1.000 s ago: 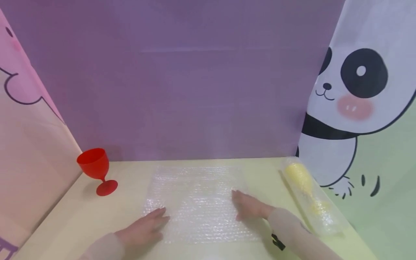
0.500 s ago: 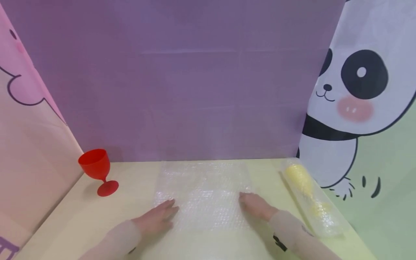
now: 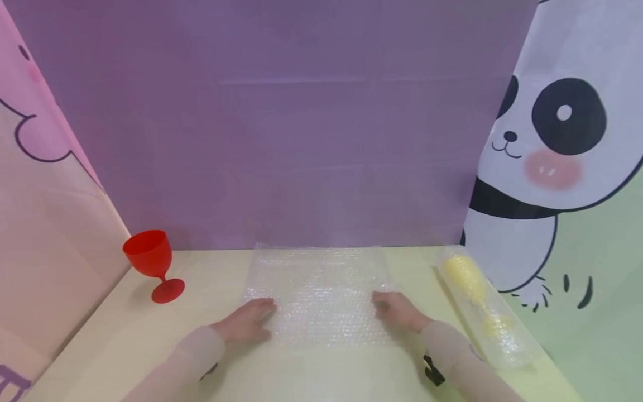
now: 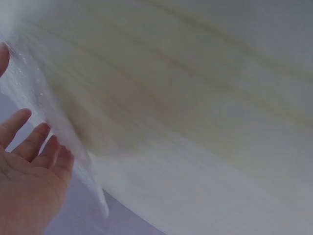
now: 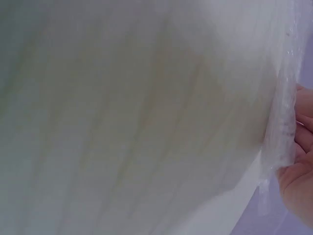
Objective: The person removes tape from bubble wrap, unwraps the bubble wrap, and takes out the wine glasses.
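Right now both hands lie flat on the bubble wrap sheet (image 3: pixel 318 293), which is spread on the pale yellow desk (image 3: pixel 125 340) and reaches up to the desk's far edge, about midway along it. Left hand (image 3: pixel 246 325) presses the sheet's near left corner, fingers straight and close together, palm down. Right hand (image 3: pixel 399 312) does the same at the near right corner, fingers stretched forward and flat, gripping nothing. From the left wrist view the left hand (image 4: pixel 27 183) shows relaxed, spread fingers beside the sheet's (image 4: pixel 29 93) crinkled edge; from the right wrist view only a sliver of the right hand (image 5: pixel 298 171) shows against the sheet's (image 5: pixel 283 117) rim, too little to tell more. Over at the desk's far left corner stands a red goblet (image 3: pixel 150 263), upright, well apart from the hands. Along the right edge lies a yellow goblet wrapped in clear bubble wrap (image 3: pixel 479 304), on its side, near the right sleeve (image 3: pixel 452 352) but not touching it.
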`<state>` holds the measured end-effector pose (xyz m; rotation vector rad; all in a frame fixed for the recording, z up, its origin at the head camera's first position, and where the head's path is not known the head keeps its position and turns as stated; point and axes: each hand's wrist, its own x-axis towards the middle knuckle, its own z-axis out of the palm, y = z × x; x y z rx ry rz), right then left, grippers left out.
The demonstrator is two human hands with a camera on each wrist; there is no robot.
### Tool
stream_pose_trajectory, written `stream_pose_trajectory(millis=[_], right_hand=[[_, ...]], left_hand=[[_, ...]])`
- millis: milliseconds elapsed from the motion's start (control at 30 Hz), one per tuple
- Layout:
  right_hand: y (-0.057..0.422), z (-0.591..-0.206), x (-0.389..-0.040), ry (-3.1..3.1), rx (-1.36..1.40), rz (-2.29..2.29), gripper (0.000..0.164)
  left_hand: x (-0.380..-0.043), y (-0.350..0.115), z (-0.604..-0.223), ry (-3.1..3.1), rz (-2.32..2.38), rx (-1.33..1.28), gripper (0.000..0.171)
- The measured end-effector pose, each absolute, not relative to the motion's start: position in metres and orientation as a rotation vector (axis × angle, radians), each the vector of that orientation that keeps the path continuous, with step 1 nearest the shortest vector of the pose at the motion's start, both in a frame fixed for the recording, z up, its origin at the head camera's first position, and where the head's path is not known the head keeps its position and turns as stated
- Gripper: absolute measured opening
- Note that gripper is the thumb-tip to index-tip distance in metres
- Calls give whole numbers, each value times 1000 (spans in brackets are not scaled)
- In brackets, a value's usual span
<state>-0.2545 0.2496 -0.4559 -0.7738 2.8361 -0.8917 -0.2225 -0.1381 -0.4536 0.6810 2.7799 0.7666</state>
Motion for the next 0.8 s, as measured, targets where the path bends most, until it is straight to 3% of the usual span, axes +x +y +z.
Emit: stream_pose_trajectory(millis=[800], right_hand=[[253,-456,-262,2796,-706,-1000,50]], left_hand=[[-221,-137,-453,2787,812,713,59]])
